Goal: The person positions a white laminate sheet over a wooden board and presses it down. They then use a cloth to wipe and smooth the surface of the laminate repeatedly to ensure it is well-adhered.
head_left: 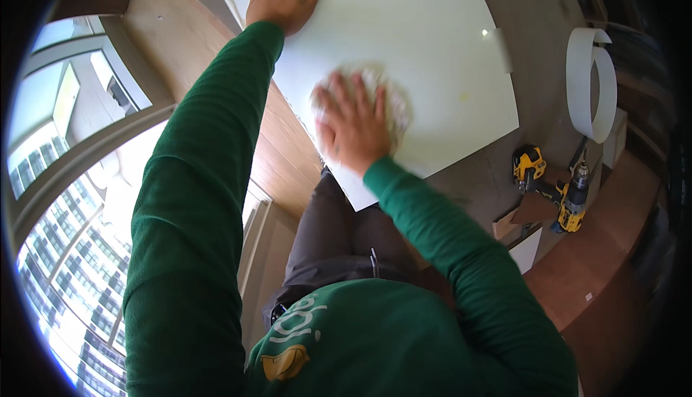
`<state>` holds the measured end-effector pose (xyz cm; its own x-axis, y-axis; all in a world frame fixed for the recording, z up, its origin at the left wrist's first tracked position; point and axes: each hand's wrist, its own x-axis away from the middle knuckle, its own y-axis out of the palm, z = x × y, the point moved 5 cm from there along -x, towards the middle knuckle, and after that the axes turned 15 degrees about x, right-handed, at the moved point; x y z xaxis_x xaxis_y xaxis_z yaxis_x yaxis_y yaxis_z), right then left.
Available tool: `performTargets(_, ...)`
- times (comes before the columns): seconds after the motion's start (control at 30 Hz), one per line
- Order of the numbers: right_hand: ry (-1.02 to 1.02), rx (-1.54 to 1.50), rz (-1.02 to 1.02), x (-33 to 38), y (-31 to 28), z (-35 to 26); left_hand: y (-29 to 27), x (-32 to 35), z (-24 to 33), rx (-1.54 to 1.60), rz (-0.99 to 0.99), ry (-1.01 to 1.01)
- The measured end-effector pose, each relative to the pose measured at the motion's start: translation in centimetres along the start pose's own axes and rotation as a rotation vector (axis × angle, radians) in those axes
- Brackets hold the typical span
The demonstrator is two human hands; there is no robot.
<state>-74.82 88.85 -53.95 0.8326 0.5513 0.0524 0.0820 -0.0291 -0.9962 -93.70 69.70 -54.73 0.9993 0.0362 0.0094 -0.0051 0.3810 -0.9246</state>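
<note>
A large white panel (pixel 432 44) lies in front of me on a brown work surface. My left hand (pixel 282 1) rests flat on its far left part, fingers spread, with nothing in it. Nearer to me, my right hand (pixel 355 125) presses a bunched whitish cloth (pixel 398 109) against the panel, its fingers spread over the cloth. The hand and the cloth are slightly blurred, and much of the cloth is hidden under the palm. A small yellowish spot (pixel 465 97) shows on the panel to the right of the cloth.
Two yellow-and-black power drills, one at the back (pixel 530 165) and one nearer (pixel 573 199), lie right of the panel. Beyond them stands a coil of white edging strip (pixel 604 87). A window (pixel 79 238) with a wooden frame is at my left.
</note>
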Motion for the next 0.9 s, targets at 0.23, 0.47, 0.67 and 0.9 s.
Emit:
performTargets(0.23,0.099,-0.021,-0.17,12.6,0.9,1.3,1.7,-0.6,-1.6,0.004,0.084,0.066)
performTargets(0.47,0.851,0.249,0.051,5.7,-0.6,20.6,1.3,-1.1,-1.0,0.05,0.016,0.121)
performTargets(0.67,1.237,0.327,0.077,6.0,0.5,19.9,2.0,1.2,3.1,0.035,-0.202,0.549)
performTargets(0.9,1.099,0.025,-0.099,7.0,1.5,-2.5,1.6,-2.8,3.0,0.04,-0.253,0.553)
